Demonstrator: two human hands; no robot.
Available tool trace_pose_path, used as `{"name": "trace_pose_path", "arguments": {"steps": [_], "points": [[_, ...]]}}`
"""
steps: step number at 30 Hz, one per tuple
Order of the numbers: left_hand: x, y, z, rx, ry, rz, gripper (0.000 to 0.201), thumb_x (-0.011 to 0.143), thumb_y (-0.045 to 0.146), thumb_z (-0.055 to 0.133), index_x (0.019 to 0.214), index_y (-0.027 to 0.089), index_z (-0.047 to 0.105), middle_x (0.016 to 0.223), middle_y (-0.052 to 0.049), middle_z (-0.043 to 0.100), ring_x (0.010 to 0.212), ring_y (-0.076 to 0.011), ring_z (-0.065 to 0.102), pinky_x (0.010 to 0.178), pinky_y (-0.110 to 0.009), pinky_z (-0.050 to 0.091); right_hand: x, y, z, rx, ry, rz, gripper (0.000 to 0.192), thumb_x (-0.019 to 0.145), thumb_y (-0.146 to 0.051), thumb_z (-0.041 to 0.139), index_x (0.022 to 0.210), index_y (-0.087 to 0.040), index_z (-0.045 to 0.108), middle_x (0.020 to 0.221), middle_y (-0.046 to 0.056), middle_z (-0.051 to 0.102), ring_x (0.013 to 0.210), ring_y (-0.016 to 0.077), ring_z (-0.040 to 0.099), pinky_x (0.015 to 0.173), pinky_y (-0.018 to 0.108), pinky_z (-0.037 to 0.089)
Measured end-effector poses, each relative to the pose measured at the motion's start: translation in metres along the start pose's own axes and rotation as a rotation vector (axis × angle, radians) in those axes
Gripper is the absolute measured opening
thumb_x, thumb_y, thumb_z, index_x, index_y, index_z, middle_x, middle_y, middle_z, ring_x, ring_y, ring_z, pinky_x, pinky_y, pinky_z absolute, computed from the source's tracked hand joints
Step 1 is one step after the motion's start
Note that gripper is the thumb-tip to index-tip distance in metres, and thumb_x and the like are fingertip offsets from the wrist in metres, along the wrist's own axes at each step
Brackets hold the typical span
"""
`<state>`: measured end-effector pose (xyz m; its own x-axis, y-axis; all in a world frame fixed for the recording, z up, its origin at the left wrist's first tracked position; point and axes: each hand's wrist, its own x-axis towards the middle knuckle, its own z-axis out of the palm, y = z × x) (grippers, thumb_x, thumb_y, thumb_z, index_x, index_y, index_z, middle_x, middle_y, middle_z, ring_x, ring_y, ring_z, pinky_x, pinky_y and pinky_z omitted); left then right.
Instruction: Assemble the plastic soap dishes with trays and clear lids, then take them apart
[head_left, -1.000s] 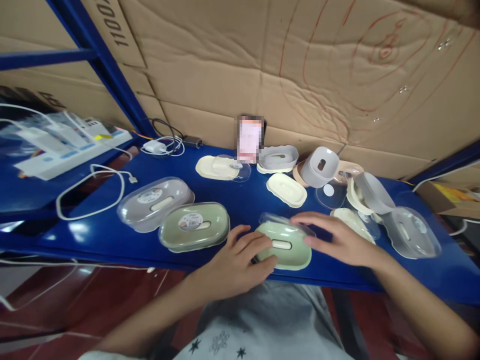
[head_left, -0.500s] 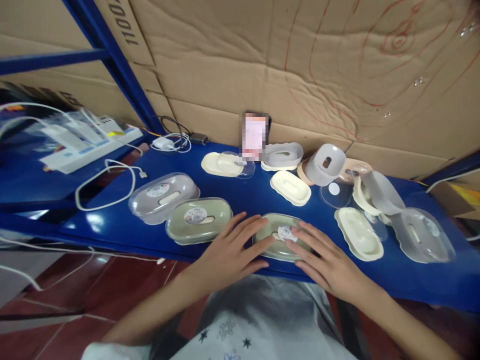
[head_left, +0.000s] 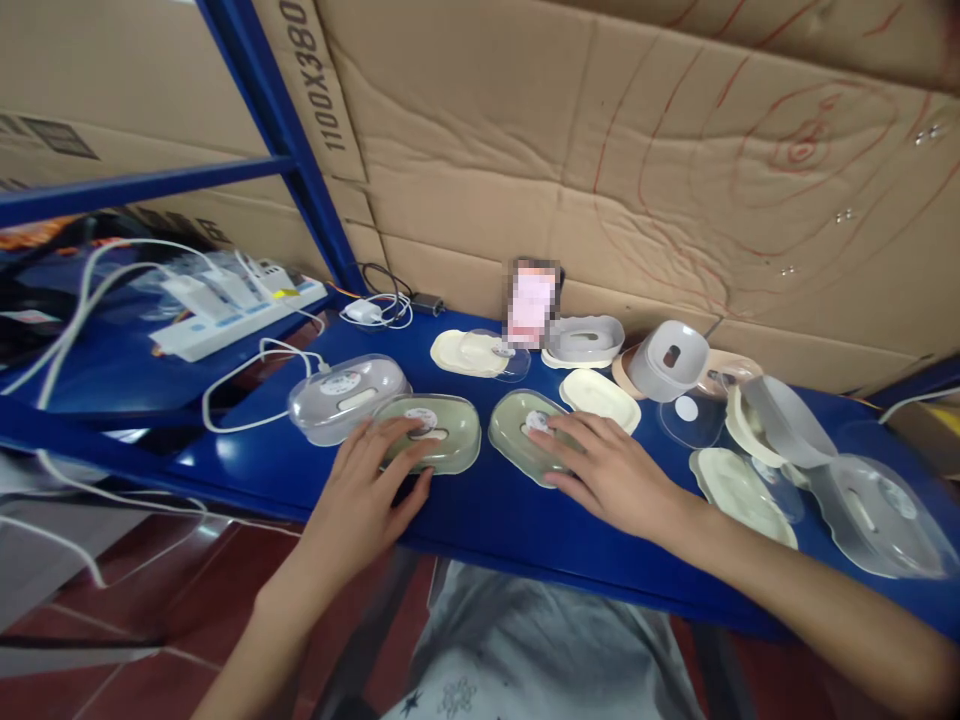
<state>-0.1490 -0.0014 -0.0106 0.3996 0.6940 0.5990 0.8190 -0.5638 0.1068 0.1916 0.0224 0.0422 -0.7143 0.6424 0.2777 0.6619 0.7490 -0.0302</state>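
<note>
While both hands lie flat with fingers spread, nothing is gripped: the left hand (head_left: 367,495) is pressed on one lidded green soap box (head_left: 433,433) and the right hand (head_left: 607,470) on a second green box (head_left: 519,432). Three boxes on the blue desk (head_left: 480,505) appear closed (a grey box (head_left: 346,396) beside them); loose trays (head_left: 739,482) remain unassembled to the right

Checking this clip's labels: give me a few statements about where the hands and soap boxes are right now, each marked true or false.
1. The left hand rests on a green lidded box. True.
2. The right hand grips the white cable. False: it lies flat on the second green box.
3. A grey lidded box sits just left of the green ones. True.
4. The shelf is red. False: it is blue.
</note>
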Motion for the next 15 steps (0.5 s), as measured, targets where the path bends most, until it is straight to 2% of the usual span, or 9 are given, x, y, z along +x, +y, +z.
{"name": "trace_pose_path", "arguments": {"steps": [2, 4, 7, 10, 12, 15], "points": [[0.000, -0.004, -0.001, 0.002, 0.013, -0.035, 0.030, 0.103, 0.025, 0.064, 0.133, 0.026, 0.062, 0.150, -0.015, 0.063, 0.146, -0.0385, 0.057, 0.129, -0.073, 0.025, 0.026, 0.011, 0.001, 0.104, 0.013, -0.027, 0.042, 0.112, -0.037, 0.054, 0.151, -0.024, 0.064, 0.147, 0.014, 0.069, 0.132, 0.0320, 0.066, 0.109, 0.055, 0.058], [-0.002, -0.010, -0.004, 0.051, 0.033, -0.126, 0.040, 0.102, 0.036, 0.069, 0.140, 0.027, 0.060, 0.161, -0.016, 0.053, 0.155, -0.0474, 0.044, 0.128, -0.082, 0.014, 0.054, 0.026, 0.005, 0.198, 0.055, -0.026, 0.041, 0.115, -0.035, 0.047, 0.150, -0.025, 0.064, 0.145, 0.012, 0.070, 0.131, 0.0290, 0.067, 0.111, 0.052, 0.057], [-0.004, -0.024, -0.007, 0.093, 0.011, -0.264, 0.065, 0.100, 0.052, 0.071, 0.156, 0.029, 0.049, 0.173, -0.018, 0.038, 0.160, -0.0567, 0.029, 0.124, -0.087, 0.013, 0.098, 0.054, 0.019, 0.223, 0.046, -0.017, 0.042, 0.114, -0.026, 0.041, 0.150, -0.022, 0.063, 0.149, 0.013, 0.068, 0.137, 0.0278, 0.064, 0.116, 0.052, 0.053], [-0.002, -0.044, -0.006, 0.072, -0.054, -0.279, 0.068, 0.101, 0.058, 0.067, 0.159, 0.029, 0.048, 0.171, -0.021, 0.041, 0.160, -0.0546, 0.032, 0.123, -0.086, 0.018, 0.138, 0.079, 0.039, 0.203, -0.059, -0.044, 0.041, 0.110, -0.021, 0.050, 0.149, -0.021, 0.064, 0.154, 0.012, 0.064, 0.143, 0.0266, 0.060, 0.121, 0.050, 0.047], [0.001, -0.059, -0.006, 0.045, -0.101, -0.267, 0.066, 0.102, 0.060, 0.064, 0.158, 0.029, 0.050, 0.170, -0.021, 0.042, 0.160, -0.0520, 0.033, 0.123, -0.085, 0.019, 0.157, 0.090, 0.048, 0.199, -0.098, -0.066, 0.042, 0.108, -0.028, 0.060, 0.150, -0.020, 0.063, 0.156, 0.013, 0.063, 0.143, 0.0267, 0.059, 0.121, 0.047, 0.046], [0.006, -0.080, -0.007, -0.028, -0.162, -0.234, 0.067, 0.101, 0.064, 0.061, 0.158, 0.031, 0.049, 0.171, -0.017, 0.042, 0.162, -0.0496, 0.031, 0.124, -0.084, 0.017, 0.175, 0.094, 0.053, 0.180, -0.139, -0.088, 0.054, 0.104, -0.041, 0.070, 0.152, -0.018, 0.061, 0.152, 0.016, 0.064, 0.139, 0.0298, 0.061, 0.117, 0.047, 0.048]]}}
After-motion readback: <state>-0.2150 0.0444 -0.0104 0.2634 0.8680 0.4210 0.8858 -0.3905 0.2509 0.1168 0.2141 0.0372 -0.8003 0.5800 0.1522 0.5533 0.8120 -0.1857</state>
